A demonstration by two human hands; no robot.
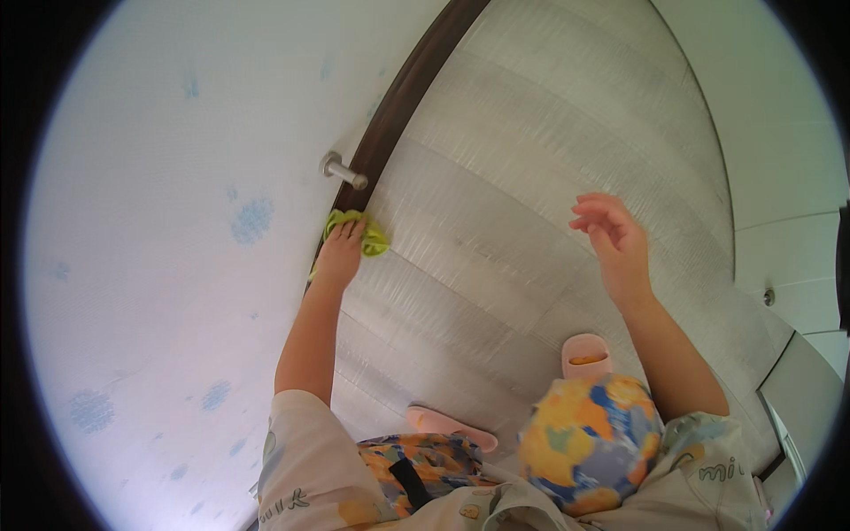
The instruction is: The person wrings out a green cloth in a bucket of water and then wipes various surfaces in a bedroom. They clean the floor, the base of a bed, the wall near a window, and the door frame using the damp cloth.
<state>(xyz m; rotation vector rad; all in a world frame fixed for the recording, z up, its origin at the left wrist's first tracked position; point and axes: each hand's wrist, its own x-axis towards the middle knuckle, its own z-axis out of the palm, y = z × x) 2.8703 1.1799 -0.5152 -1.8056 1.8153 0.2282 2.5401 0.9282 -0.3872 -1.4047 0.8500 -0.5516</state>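
Note:
My left hand (339,257) reaches to the dark brown baseboard (390,133) along the foot of the wall. It holds a crumpled yellow-green cloth (375,241) against the board, with the fingers laid over it. Just beyond that hand, a metal door stop (343,171) sticks out from the wall. Over the floor to the right hovers my right hand (615,239), touching nothing. Its fingers are loosely bent, the thumb apart from them, and nothing is held.
The pale wall (159,221) with light blue patches rises on the left. Light grey planked floor (531,177) lies below. White cabinet fronts (788,177), one with a small round knob (768,297), stand at the right. Pink slippers (586,354) are on my feet.

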